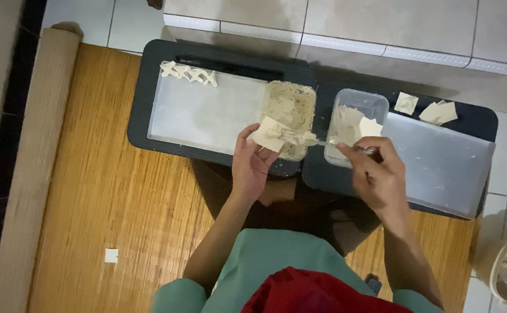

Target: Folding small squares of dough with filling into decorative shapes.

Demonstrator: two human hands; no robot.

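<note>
I can't make out the filling in the tub (291,110), blurred; the basket (506,272) at bottom right is cut off

2 trays sit side by side on the floor mat (102,191). The left tray (149,110) carries a row of folded pieces (188,72) along its far edge. A tub of filling (291,113) and a tub of wrappers (355,119) stand between the trays. Loose wrappers (436,111) lie at the far end of the right tray (445,168).
</note>
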